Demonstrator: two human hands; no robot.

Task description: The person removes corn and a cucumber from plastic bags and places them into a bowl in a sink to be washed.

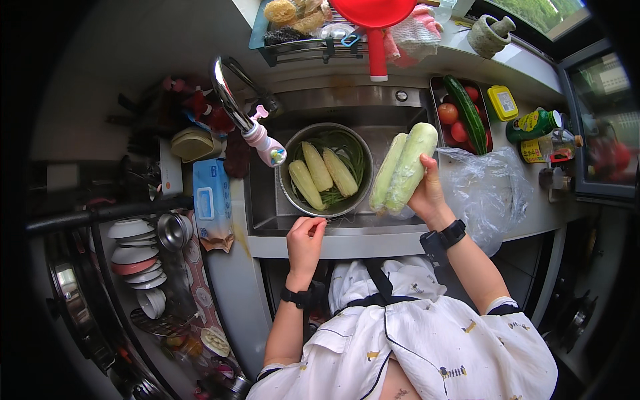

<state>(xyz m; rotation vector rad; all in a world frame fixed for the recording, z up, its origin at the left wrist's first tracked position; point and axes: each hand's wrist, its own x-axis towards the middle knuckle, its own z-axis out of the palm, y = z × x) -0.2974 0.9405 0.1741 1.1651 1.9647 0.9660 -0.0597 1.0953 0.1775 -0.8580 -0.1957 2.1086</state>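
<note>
My right hand [431, 195] grips a pair of long pale-green vegetables [406, 167], which look like ears of corn in thin husk. Clear plastic film clings to the nearer one. They are held above the right side of the steel sink [267, 200]. My left hand [305, 242] is at the sink's front edge, thumb and fingers pinched together. Fine pale strands lie near its fingertips; whether it pinches any is unclear. Just beyond it, a round metal pot [369, 172] stands in the sink. Several husked ears of corn [315, 167] rest in it on long green beans [354, 150].
A chrome faucet [225, 95] with a pink nozzle reaches over the sink's left side. At right are a tray of tomatoes [447, 114] with a cucumber [466, 115], a crumpled plastic bag [485, 190] and bottles [532, 126]. Wipes [212, 200] lie left; a red strainer [375, 12] hangs beyond.
</note>
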